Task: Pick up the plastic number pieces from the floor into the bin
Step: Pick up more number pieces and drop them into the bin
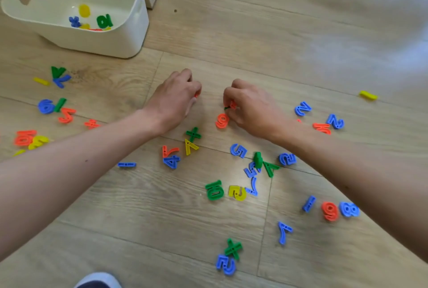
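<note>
Head view, the only one. Task is looking early-stage, well under half done by my guess. The bin (129, 40) is sitting top left on the floor (231, 33) w/ only a handful of pieces lying inside: a green 10 (104, 21), a yellow piece (84, 10) and a blue piece (74, 21), plus scraps of red and yellow peeking over the near wall. Way more are lying loose on the boards. There's a cluster at far left, a big scatter between and below the forearms, several at right, and a yellow bar (368, 95) lying well apart at far right. So most of the picking is waiting to be done.

Both hands are hovering low over the floor mid-frame, near each other but not touching, and well apart from the bin. The left hand (176, 100) is curling its fingers inward w/ a red bit (196, 96) showing at the thumb side, so it's prob. holding that. What else is in the fist, can't tell. The right hand (250, 107) is pinching red and green bits (231, 105) at its fingertips. An orange digit (222, 121) (6 or 9) is lying just beside that hand's thumb; touching or not, can't say. A green plus (193, 134) and a yellow 7 (191, 147) are lying near, below the left wrist.
</note>
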Available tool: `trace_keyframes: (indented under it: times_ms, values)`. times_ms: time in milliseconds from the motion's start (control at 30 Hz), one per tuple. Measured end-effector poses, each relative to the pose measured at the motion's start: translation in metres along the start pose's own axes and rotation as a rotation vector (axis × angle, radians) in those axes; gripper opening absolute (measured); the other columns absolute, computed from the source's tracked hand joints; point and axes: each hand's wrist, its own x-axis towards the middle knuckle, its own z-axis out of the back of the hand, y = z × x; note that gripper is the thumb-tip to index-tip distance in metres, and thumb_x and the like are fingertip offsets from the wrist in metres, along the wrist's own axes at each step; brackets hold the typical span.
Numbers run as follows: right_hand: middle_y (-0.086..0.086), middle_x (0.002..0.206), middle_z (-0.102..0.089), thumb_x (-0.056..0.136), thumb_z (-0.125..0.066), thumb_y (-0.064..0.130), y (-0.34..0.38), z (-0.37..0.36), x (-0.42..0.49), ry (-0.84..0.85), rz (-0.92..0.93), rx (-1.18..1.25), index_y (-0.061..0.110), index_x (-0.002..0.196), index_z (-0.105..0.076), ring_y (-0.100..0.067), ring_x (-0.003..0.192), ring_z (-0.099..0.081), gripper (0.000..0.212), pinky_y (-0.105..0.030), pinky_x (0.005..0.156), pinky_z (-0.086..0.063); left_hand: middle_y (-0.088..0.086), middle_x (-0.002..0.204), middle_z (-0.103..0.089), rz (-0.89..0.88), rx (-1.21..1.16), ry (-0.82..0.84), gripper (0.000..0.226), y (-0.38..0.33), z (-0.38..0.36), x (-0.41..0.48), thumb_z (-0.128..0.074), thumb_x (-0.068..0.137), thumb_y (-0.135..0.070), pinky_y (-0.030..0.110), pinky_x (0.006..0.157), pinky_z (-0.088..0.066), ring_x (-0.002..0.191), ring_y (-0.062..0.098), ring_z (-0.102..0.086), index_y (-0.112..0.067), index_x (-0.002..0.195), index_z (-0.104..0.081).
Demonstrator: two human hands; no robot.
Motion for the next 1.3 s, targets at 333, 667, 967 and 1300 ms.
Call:
trace_keyframes:
  times_ms: [333,667,967,1300]
  values:
    - [-0.008,0.093,-0.06,0.078,-0.059,0.007,0.006,0.003,-0.005,-0.063,-0.034,0.024,0.013,0.09,-0.062,-0.034,0.081,-0.059,0.014,-0.045,0.071,-0.049,0.007,0.094,-0.062,-0.035,-0.239,-0.048,0.014,-0.011,0.017,-0.019,-0.066,0.086,-0.018,0.031,0.073,-0.048,0.084,0.023,-0.06,-0.015,0.098,-0.071]
    - [-0.004,0.094,-0.058,0.087,-0.062,0.019,0.016,-0.01,-0.026,0.0,0.081,0.039,0.016,0.092,-0.061,-0.028,0.077,-0.059,0.006,-0.046,0.068,-0.05,0.005,0.1,-0.058,-0.163,-0.194,-0.01,0.013,-0.024,-0.02,-0.089,-0.066,0.083,-0.009,0.043,0.077,-0.048,0.094,0.026,-0.052,-0.014,0.095,-0.066]
    - [-0.007,0.102,-0.053,0.086,-0.065,0.03,0.025,-0.012,-0.023,0.057,0.023,-0.089,0.015,0.099,-0.054,-0.033,0.078,-0.057,0.023,-0.047,0.066,-0.052,0.009,0.122,-0.049,-0.156,-0.085,0.014,0.032,-0.022,-0.024,-0.092,-0.072,0.081,-0.024,0.044,0.08,-0.051,0.109,0.027,-0.045,-0.013,0.107,-0.059]
    - [-0.008,0.108,-0.056,0.091,-0.057,0.024,0.028,-0.014,-0.02,0.075,-0.001,-0.094,0.017,0.115,-0.063,-0.032,0.084,-0.06,0.026,-0.045,0.07,-0.053,0.011,0.113,-0.052,-0.071,-0.047,-0.027,0.026,-0.028,-0.026,-0.089,-0.068,0.082,-0.019,0.046,0.08,-0.05,0.105,0.031,-0.044,-0.009,0.106,-0.063]
